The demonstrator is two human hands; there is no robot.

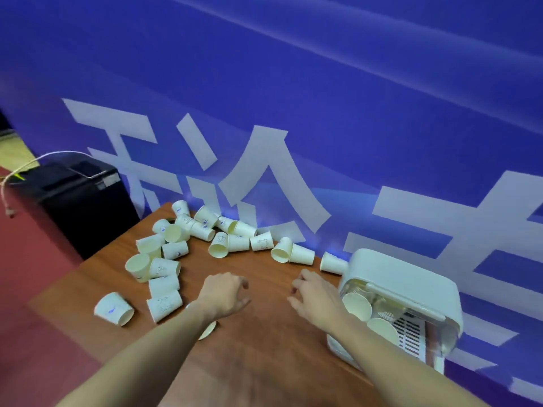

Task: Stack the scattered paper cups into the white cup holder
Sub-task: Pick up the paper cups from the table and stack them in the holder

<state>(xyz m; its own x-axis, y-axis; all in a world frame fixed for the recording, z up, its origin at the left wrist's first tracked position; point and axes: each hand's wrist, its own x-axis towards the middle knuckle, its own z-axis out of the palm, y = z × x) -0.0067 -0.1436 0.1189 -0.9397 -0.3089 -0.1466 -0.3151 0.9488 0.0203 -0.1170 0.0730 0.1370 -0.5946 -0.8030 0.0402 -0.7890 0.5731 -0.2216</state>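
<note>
Paper cups (164,267) scattered all over the wooden table (258,362), mostly lying on their sides, spread ahead and out to the left of the left hand (224,292). Nearest ones: a printed cup (164,305) just left of that wrist, and a loner (114,308) further out left. Another cup (208,330) peeking out from under the left forearm. Probably feather-light and thin-walled, so easy to squash or flick away. Best bet looks like a soft pinch across the rim, or fingers round the middle of the wall, no squeezing. Likely to roll if nudged.

White cup holder (402,277) sitting just right of the right hand (316,298), up against the blue banner (264,83), with a few cups (357,306) already visible inside through the clear front. One cup (333,262) lying right against its far-left corner.

Both arms stretched forward over the table, palms down. Left hand loosely curled, nothing in it. Right hand also relaxed, fingers half bent, empty as far as can be seen, close to the holder's front but not clearly touching.

Most of the pile not yet stacked.
</note>
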